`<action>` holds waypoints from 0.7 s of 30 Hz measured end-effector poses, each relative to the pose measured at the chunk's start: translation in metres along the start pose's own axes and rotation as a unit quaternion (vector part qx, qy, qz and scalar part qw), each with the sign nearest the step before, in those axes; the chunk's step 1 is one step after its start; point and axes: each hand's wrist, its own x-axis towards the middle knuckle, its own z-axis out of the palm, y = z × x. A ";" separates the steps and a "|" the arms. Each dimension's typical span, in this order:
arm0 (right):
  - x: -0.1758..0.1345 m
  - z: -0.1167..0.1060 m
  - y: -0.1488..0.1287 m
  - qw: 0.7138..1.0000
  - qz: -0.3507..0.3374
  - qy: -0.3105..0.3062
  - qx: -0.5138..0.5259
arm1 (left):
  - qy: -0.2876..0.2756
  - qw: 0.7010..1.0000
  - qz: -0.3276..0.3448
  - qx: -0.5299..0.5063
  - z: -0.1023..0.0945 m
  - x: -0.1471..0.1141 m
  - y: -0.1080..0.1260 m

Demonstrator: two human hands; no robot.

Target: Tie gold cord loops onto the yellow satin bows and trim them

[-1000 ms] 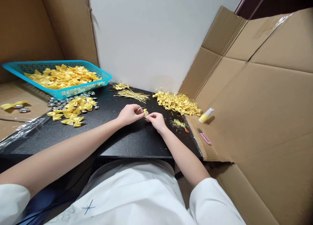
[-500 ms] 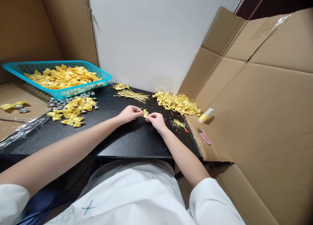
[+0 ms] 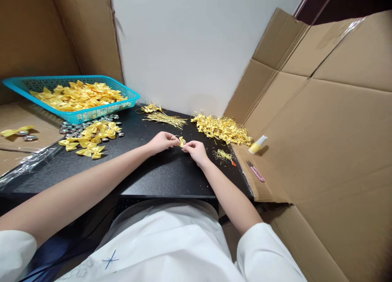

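A small yellow ribbon bow [image 3: 181,141] is held between my two hands, just above the black tabletop [image 3: 165,180]. My left hand [image 3: 163,143] pinches its left side, where a thin yellow loop of cord shows above the fingers. On the other side, my right hand [image 3: 196,150] grips the bow with thumb and forefinger. The fingers cover part of the bow and its centre. Beyond my hands lies a bundle of yellow cords [image 3: 167,119], and a heap of yellow bows with cords [image 3: 220,129] is piled to the right.
A blue basket [image 3: 76,118] full of yellow bows stands at the left. Loose bows [image 3: 90,148] and silver buttons [image 3: 70,129] lie before it. Right of my hands are cord scraps [image 3: 223,154], pink thread snips [image 3: 256,171] and a thread spool [image 3: 258,144]. Cardboard walls [image 3: 330,123] flank the table.
Hardly anything differs. The bow has shifted very slightly between my fingertips, while both hands keep their place and grip.
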 end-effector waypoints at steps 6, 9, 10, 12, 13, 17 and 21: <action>0.000 0.000 -0.001 1.000 0.000 0.000 0.013 | -0.008 0.997 -0.043 -0.056 -0.002 0.002 0.002; 0.000 0.000 -0.002 1.000 -0.007 -0.003 0.019 | -0.022 0.992 -0.064 -0.103 -0.002 0.002 0.003; -0.001 0.000 -0.002 1.000 -0.009 -0.003 0.021 | -0.027 0.990 -0.073 -0.119 -0.002 0.002 0.004; -0.001 0.000 -0.003 1.000 -0.011 -0.002 0.024 | -0.034 0.984 -0.091 -0.148 -0.001 0.001 0.004; -0.001 0.001 -0.003 1.000 -0.010 -0.002 0.024 | -0.035 0.982 -0.098 -0.159 -0.001 0.001 0.004; -0.001 0.001 -0.003 1.000 -0.005 -0.004 0.023 | -0.045 0.973 -0.122 -0.191 0.001 0.001 0.002; 0.000 0.000 -0.002 1.000 -0.007 -0.005 0.027 | -0.064 0.964 -0.134 -0.220 0.001 0.003 -0.001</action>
